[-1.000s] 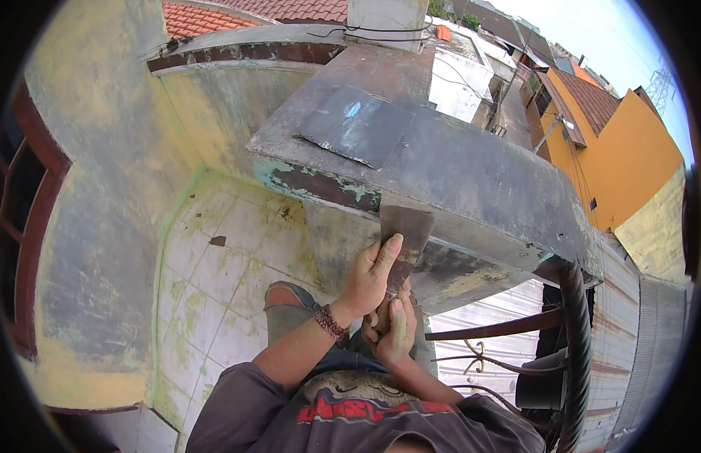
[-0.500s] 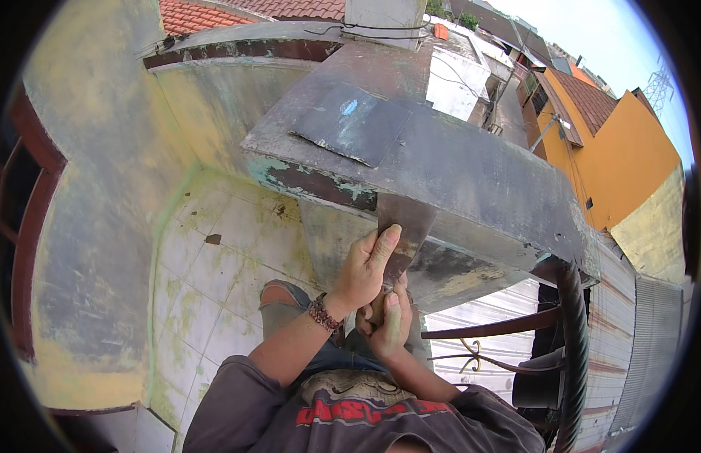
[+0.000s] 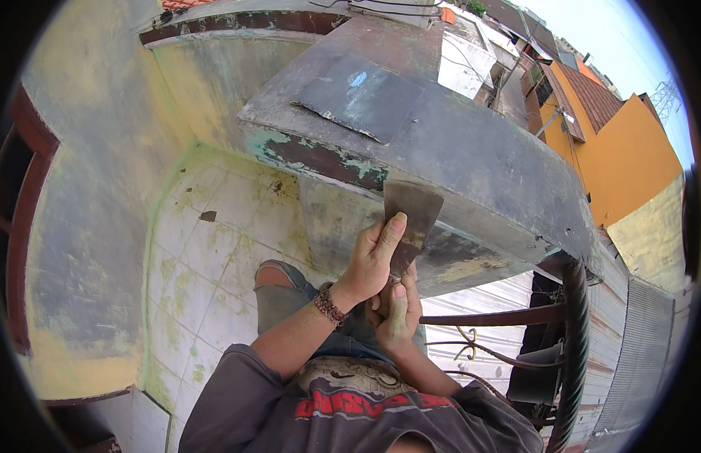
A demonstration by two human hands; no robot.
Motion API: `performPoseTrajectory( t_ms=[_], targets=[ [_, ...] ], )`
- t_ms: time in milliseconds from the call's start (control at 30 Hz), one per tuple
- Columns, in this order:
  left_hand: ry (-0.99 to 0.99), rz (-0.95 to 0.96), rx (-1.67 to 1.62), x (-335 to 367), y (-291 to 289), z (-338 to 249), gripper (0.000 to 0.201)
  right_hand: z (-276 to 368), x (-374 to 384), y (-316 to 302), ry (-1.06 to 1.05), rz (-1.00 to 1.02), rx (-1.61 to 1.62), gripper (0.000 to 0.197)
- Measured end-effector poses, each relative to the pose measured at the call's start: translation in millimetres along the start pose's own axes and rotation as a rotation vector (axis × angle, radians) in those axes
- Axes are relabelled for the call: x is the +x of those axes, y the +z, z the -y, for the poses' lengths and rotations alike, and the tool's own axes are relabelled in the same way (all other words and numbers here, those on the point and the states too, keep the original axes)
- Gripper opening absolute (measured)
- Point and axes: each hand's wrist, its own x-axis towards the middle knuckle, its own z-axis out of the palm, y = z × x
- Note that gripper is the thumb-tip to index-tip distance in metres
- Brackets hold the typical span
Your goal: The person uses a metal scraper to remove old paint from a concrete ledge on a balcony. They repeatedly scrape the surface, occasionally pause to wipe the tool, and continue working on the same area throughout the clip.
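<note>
A flat metal scraper [image 3: 412, 214] with a wide rusty blade is held up against the side face of a weathered concrete parapet wall [image 3: 471, 162]. My left hand [image 3: 372, 260] presses its fingers along the back of the blade. Just below it, my right hand [image 3: 398, 313] is wrapped round the scraper's handle, which is hidden in the fist. The blade's top edge touches the peeling green and brown paint band [image 3: 328, 157] on the wall. A beaded bracelet [image 3: 329, 306] sits on my left wrist.
A dark flat sheet [image 3: 358, 94] lies on the wall's top. Stained pale floor tiles [image 3: 207, 257] spread to the left, bounded by a yellowish wall [image 3: 86, 226]. A dark iron railing [image 3: 569, 332] curves at the right. My bent knee [image 3: 279, 283] in torn jeans shows below.
The scraper and both hands have stayed on the wall face, with the blade shifting slightly upward. The view has tilted a little.
</note>
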Motion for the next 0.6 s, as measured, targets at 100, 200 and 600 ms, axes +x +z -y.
performPoseTrajectory(
  t_ms=[100, 200, 600],
  targets=[
    [0.017, -0.062, 0.116, -9, -2, 25, 0.042, -2, -7, -3, 0.012, -0.034, -0.057, 0.04],
    [-0.05, -0.028, -0.019, -8, -7, 25, 0.043, -4, -8, -2, 0.045, -0.047, -0.053, 0.04],
    [-0.036, -0.047, -0.046, -10, -3, 20, 0.04, -10, -4, -10, 0.03, -0.039, -0.187, 0.05]
  ],
)
